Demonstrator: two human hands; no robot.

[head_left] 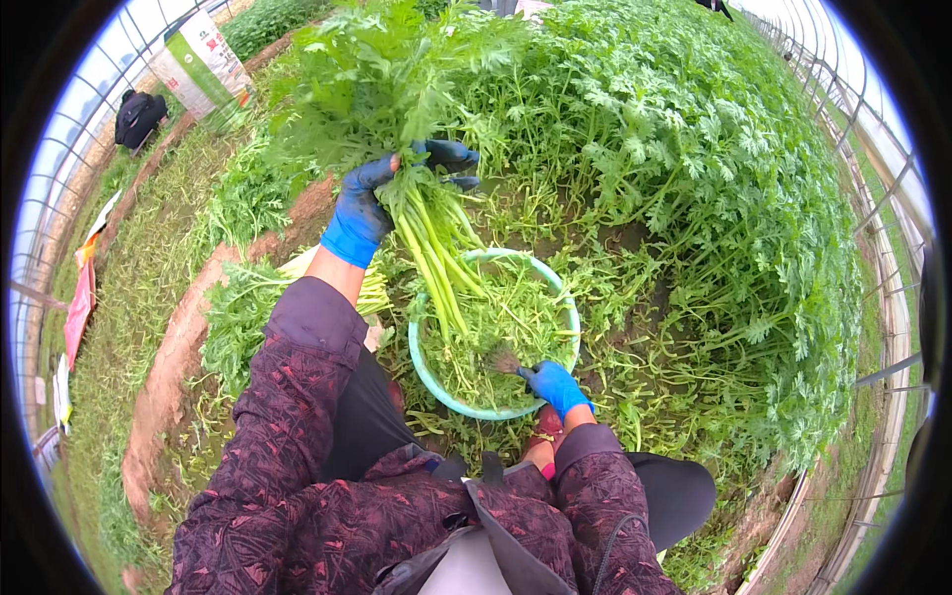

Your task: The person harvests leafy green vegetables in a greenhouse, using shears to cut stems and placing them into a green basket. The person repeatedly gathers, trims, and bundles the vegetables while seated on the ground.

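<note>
My left hand (405, 175), in a blue glove darkened with dirt, grips a bunch of leafy greens (439, 256) that look like garland chrysanthemum. Its leaves point away from me, and the pale stems slant down over a round light-green basin (418, 357). Loose leaves and stem trimmings (513, 312) fill much of that basin. At its near right rim, my right hand (554, 385) is closed around a small tool (506, 362) with a brownish, fan-shaped head; its exact kind is unclear. The handle is mostly hidden in the blue glove.
Cut greens (242, 316) lie on the left, partly behind my sleeve. Dense standing greens (714, 141) grow ahead and right. A printed sack (201, 71) stands far left, near a crouching person (140, 119). Greenhouse framing (885, 208) curves along the right side.
</note>
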